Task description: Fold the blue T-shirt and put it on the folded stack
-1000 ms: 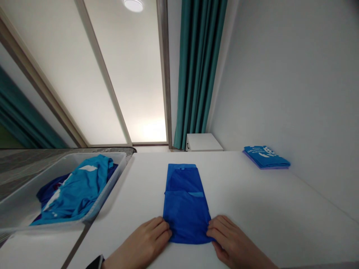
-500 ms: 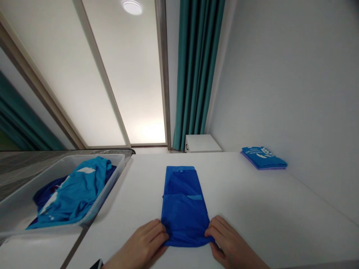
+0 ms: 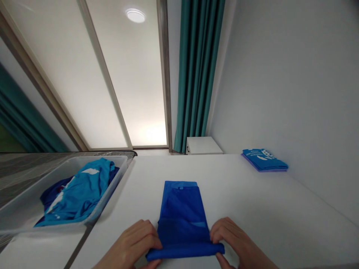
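Observation:
A royal-blue garment, folded into a narrow strip, lies on the white table straight in front of me. Its near end is turned up into a thick fold. My left hand pinches the left corner of that fold with curled fingers. My right hand pinches the right corner the same way. Both wrists run off the bottom edge.
A clear plastic bin at the left holds crumpled light-blue and dark-blue clothes. A stack of folded blue shirts lies at the table's far right by the wall. A white cabinet and teal curtain stand behind.
Both hands have lifted the garment's near end and rolled it forward into a thick fold. The garment looks shorter now, and the view has tilted slightly.

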Tool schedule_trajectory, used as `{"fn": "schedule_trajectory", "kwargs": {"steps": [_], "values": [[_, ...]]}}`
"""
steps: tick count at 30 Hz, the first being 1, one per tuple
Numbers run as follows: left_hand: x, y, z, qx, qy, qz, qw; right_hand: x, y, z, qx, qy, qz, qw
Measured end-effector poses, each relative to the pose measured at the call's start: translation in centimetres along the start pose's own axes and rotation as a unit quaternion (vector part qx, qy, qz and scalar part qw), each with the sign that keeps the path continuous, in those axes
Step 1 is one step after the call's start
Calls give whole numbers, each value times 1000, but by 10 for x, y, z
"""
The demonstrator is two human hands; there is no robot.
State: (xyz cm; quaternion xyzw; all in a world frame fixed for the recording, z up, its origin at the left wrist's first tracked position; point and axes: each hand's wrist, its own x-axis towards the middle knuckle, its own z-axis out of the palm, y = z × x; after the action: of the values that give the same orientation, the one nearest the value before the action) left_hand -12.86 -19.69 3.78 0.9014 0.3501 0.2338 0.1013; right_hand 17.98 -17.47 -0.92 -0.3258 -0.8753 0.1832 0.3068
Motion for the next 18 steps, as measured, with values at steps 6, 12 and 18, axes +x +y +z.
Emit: {"fn": "schedule_trajectory", "kwargs": {"steps": [6, 12, 18], "values": [[10, -12, -14, -69, 7, -79, 994, 21, -5, -16, 22, 17, 58, 998], [44, -53, -4, -138, 37, -206, 968, 65, 36, -3, 125, 20, 154, 980], [71, -111, 37, -141, 11, -298, 944, 96, 91, 32, 211, -12, 255, 944]]}}
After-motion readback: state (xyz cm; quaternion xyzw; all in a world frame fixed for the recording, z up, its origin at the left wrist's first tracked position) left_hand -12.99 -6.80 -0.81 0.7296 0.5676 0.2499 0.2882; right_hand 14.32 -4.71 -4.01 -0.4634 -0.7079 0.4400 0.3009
